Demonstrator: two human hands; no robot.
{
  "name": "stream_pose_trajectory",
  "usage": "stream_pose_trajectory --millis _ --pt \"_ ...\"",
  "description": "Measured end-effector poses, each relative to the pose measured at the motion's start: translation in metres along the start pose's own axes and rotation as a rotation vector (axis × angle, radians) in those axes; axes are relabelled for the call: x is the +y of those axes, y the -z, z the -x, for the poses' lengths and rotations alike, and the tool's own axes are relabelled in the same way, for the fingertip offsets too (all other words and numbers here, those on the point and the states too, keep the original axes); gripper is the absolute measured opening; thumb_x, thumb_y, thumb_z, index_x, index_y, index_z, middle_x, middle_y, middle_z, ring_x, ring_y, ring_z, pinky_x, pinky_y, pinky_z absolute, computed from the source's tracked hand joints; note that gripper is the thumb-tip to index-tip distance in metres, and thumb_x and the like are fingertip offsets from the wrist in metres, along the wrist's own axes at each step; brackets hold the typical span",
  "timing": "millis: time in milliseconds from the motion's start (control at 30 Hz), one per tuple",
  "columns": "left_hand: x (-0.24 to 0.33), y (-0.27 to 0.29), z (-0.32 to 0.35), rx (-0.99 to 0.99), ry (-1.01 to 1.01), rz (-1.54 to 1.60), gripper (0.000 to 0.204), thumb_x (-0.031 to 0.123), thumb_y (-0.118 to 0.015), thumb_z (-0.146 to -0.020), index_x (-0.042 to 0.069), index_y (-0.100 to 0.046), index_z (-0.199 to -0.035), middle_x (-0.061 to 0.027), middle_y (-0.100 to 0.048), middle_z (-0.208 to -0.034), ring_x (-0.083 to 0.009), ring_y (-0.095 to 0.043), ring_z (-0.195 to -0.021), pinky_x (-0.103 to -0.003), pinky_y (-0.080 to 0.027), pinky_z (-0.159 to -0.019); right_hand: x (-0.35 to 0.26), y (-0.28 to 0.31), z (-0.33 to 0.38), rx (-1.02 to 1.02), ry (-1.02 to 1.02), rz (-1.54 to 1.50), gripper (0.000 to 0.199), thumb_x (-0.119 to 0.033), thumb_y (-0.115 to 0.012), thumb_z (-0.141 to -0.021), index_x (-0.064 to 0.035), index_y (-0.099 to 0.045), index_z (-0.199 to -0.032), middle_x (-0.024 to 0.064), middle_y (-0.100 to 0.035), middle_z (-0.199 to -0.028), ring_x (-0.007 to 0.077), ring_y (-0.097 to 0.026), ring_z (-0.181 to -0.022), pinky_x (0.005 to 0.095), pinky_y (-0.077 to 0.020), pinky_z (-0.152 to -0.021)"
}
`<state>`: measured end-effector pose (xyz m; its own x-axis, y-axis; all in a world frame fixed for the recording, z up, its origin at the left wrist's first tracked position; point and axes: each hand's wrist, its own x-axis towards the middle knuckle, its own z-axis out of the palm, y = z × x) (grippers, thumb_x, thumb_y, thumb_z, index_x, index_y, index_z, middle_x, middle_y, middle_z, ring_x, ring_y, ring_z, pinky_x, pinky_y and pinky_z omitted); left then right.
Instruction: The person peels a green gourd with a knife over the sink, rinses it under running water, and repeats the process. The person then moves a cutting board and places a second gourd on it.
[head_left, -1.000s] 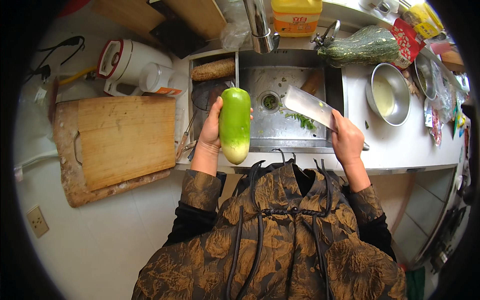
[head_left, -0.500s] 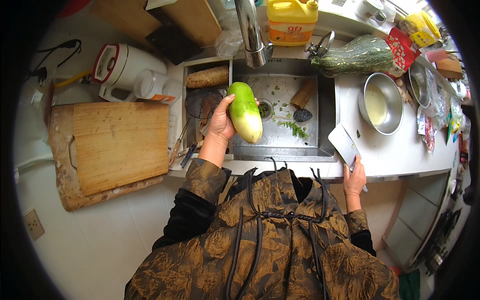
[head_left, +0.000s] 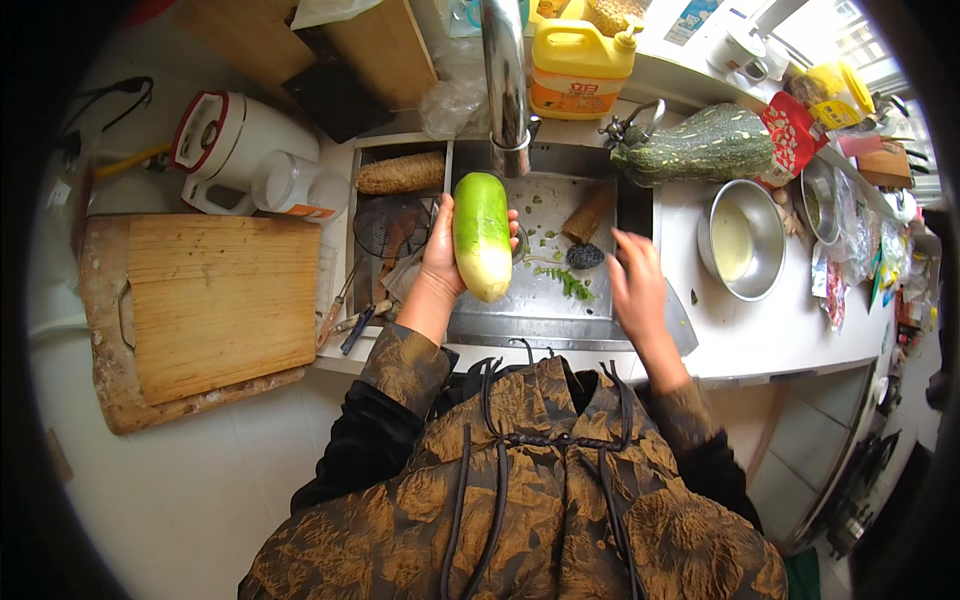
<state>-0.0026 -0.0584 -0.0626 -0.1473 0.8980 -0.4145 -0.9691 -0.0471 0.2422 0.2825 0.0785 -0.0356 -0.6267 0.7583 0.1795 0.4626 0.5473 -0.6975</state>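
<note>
My left hand (head_left: pixel 440 250) is wrapped around a thick daikon radish (head_left: pixel 482 235), green at the top and pale at the lower end, held upright in the picture over the sink (head_left: pixel 540 331). Empty, with its fingers stretched out, my right hand (head_left: pixel 640 285) hovers at the sink's right side. Partly hidden by my right forearm, a cleaver (head_left: pixel 681 328) lies at the counter's front edge. In the basin are a brown cut root piece (head_left: pixel 590 212), a dark round scrubber-like thing (head_left: pixel 584 256) and green leaf scraps (head_left: pixel 568 282). Above the radish hangs the faucet (head_left: pixel 508 100).
Stacked wooden cutting boards (head_left: pixel 225 310) are at the left, below a white appliance (head_left: pixel 240 140). A loofah (head_left: pixel 400 174) and wire strainer (head_left: pixel 390 225) sit beside the basin. At the right are a metal bowl (head_left: pixel 741 240) and large green squash (head_left: pixel 692 145); behind, a yellow jug (head_left: pixel 582 65).
My right hand has let go of the cleaver, leaving it on the counter, and has moved up and left toward the basin. My left hand still holds the radish.
</note>
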Motion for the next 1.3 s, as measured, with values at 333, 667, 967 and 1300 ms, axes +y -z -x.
stream_pose_trajectory --millis 333,667,967,1300 --pt "-0.002 -0.007 -0.008 0.032 -0.015 -0.051 0.068 0.054 -0.053 -0.106 -0.001 -0.052 -0.146 -0.0296 -0.065 -0.131 -0.0395 -0.069 -0.117 -0.051 -0.060 -0.100 -0.062 -0.107 -0.208 -0.074 0.192 -0.138 0.022 -0.008 -0.067 -0.097 -0.0077 -0.076 -0.117 0.0168 -0.073 -0.105 0.0385 -0.071 -0.101 0.0445 -0.0569 -0.088" --pt "-0.011 -0.030 -0.025 0.088 -0.008 -0.035 0.068 0.063 -0.048 -0.104 0.002 -0.061 -0.132 -0.0227 -0.072 -0.111 -0.0343 -0.074 -0.098 -0.048 -0.063 -0.089 -0.056 -0.096 -0.199 -0.165 0.170 -0.147 0.020 -0.004 -0.069 -0.095 -0.0082 -0.077 -0.112 0.0149 -0.074 -0.099 0.0379 -0.072 -0.094 0.0425 -0.0587 -0.084" --pt "-0.009 -0.035 -0.033 0.045 -0.060 -0.056 0.061 0.059 -0.048 -0.105 0.006 -0.065 -0.130 -0.0176 -0.075 -0.113 -0.0316 -0.075 -0.099 -0.046 -0.064 -0.085 -0.057 -0.083 -0.124 -0.191 -0.493 -0.707 0.076 -0.024 -0.081 -0.091 0.0081 -0.048 -0.151 0.0200 -0.066 -0.135 0.0254 -0.067 -0.119 0.0389 -0.0561 -0.099" --pt "0.001 -0.035 -0.034 0.076 -0.050 -0.194 0.059 0.057 -0.052 -0.102 0.005 -0.067 -0.123 -0.0159 -0.076 -0.101 -0.0317 -0.076 -0.081 -0.045 -0.065 -0.075 -0.057 -0.078 -0.126 -0.547 -0.699 -0.994 0.058 -0.027 -0.079 -0.094 0.0009 -0.059 -0.142 0.0087 -0.071 -0.119 0.0137 -0.068 -0.091 0.0296 -0.0580 -0.079"
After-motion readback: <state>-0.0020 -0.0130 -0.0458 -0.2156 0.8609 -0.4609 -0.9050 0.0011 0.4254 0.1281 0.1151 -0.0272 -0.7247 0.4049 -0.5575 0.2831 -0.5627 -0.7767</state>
